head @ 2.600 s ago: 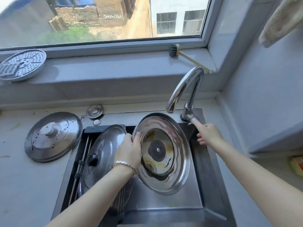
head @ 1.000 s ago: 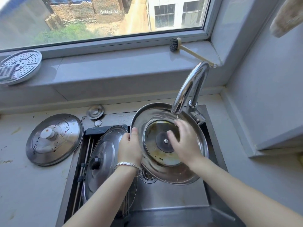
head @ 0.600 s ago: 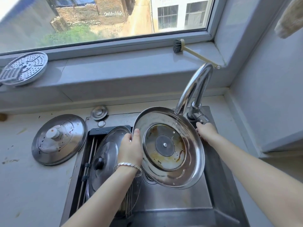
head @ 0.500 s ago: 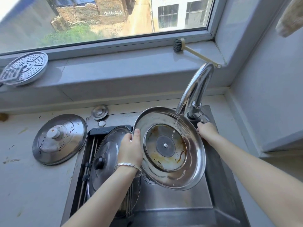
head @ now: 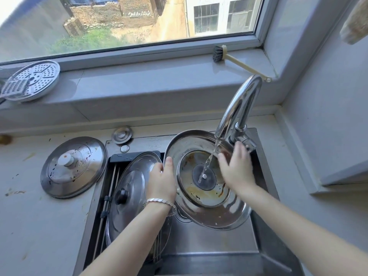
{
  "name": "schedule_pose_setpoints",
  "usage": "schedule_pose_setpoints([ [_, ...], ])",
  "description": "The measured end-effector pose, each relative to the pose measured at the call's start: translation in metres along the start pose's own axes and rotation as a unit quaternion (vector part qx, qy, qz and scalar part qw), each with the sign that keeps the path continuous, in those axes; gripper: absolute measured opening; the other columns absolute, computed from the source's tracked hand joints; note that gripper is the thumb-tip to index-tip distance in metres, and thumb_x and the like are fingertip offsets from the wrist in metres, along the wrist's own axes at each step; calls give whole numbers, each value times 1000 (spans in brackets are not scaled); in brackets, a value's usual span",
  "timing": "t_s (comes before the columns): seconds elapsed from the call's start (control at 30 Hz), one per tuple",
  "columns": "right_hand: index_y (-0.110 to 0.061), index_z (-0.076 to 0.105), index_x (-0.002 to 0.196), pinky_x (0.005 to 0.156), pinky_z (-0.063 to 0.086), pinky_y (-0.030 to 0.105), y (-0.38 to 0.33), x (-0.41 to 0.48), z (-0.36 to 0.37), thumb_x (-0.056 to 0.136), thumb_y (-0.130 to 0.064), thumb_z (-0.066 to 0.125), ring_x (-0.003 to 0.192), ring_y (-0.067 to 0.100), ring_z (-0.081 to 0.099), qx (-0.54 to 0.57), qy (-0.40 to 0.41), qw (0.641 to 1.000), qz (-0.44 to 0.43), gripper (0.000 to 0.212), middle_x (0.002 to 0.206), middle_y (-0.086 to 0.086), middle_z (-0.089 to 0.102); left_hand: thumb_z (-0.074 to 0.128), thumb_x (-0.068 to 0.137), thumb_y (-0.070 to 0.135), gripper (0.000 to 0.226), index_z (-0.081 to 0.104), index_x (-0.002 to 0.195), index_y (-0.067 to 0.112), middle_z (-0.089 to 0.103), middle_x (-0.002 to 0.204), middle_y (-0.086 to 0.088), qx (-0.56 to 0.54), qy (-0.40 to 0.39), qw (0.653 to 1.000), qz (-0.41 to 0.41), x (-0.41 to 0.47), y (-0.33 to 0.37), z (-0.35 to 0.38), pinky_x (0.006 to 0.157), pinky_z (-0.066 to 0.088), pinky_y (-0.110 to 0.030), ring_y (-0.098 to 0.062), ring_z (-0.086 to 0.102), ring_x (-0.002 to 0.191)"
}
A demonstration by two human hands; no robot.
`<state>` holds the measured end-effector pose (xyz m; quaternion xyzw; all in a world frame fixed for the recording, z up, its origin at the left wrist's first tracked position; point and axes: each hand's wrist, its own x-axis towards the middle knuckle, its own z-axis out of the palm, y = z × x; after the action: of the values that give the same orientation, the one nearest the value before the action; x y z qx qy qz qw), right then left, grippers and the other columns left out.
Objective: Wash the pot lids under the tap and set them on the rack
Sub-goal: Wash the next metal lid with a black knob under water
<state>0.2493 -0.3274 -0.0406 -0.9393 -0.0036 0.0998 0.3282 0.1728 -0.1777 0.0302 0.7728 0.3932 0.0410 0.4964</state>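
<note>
My left hand (head: 162, 183) grips the left rim of a large steel pot lid (head: 207, 198), tilted with its stained underside facing me over the sink. Water runs from the tap (head: 238, 105) onto the lid's centre. My right hand (head: 237, 169) is over the lid's right side, fingers straight and blurred, beside the stream. A second lid (head: 131, 194) with a black knob leans on the rack (head: 108, 198) in the sink's left part. A third lid (head: 73, 166) with a white knob lies on the counter to the left.
The steel sink (head: 209, 242) fills the lower middle. A small plug (head: 121, 134) lies behind it. On the window sill sit a perforated steamer plate (head: 31, 79) and a dish brush (head: 235, 59). A wall and a ledge close off the right side.
My right hand left the tap handle and moved onto the lid's inner face. Water now flows in a fuller stream onto the lid. My left hand keeps its hold.
</note>
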Motion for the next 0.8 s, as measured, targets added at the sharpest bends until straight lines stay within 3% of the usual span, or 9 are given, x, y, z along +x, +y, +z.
schedule_pose_setpoints([
  [0.03,-8,8,149,118,11,37,-10,-19,6,95,-44,35,145,17,5,7,-59,993,-100,71,157,5,7,38,97,35,42,30,62,15,31,60,0,-10,-2,1000,-2,-1,0,2,53,25,-29,-17,30,57],
  [0.1,-16,2,149,118,-4,29,-28,-49,16,93,-50,25,140,4,-13,-4,-183,947,-266,70,152,-9,-10,40,97,34,39,40,66,10,40,64,-2,-45,-9,999,-14,-3,0,7,55,30,-27,-19,37,61],
  [0.17,-20,2,148,115,-10,23,-38,-51,19,89,-58,19,137,-1,-18,-25,-209,913,-349,73,148,-15,-11,42,96,34,34,53,79,6,50,72,-5,-75,-18,997,-18,-6,-3,10,61,37,-24,-18,45,66],
  [0.23,-19,1,149,116,-9,26,-35,-32,19,80,-73,6,138,1,-19,-56,-183,920,-343,87,150,-12,-12,41,96,35,34,54,83,6,50,74,-5,-65,-14,998,-9,-8,-5,9,60,36,-22,-16,44,65],
  [0.3,-17,-7,148,115,-12,28,-26,-14,15,71,-80,-6,136,3,-24,-95,-157,950,-253,100,152,-5,-18,40,96,36,36,50,78,6,43,68,-5,-65,0,998,-7,-10,-7,7,57,31,-25,-18,38,62],
  [0.37,-17,-19,144,114,-15,29,-24,-20,14,70,-80,-8,135,7,-30,-128,-155,958,-206,98,150,-1,-27,40,96,36,37,45,73,7,37,63,-4,-84,12,996,-12,-11,-8,5,55,29,-28,-19,34,62],
  [0.5,-20,-23,137,114,-16,26,-30,-56,18,69,-71,-7,135,2,-31,-116,-227,911,-325,86,144,-10,-30,39,97,34,34,50,79,7,44,68,-4,-89,17,996,-25,-14,-11,5,56,31,-23,-17,38,63],
  [0.63,-17,-20,144,114,-17,27,-26,-44,10,62,-79,-3,137,7,-30,-128,-192,941,-248,104,146,-5,-33,39,97,34,33,52,83,8,46,72,-5,-99,26,995,-13,-15,-11,4,58,35,-17,-17,40,65],
  [0.8,-20,-25,136,115,-14,27,-31,-55,13,73,-71,-7,136,5,-29,-133,-240,897,-347,84,145,-8,-32,40,97,34,35,50,80,5,41,66,-5,-103,30,994,-18,-18,-12,0,56,31,-25,-16,35,59],
])
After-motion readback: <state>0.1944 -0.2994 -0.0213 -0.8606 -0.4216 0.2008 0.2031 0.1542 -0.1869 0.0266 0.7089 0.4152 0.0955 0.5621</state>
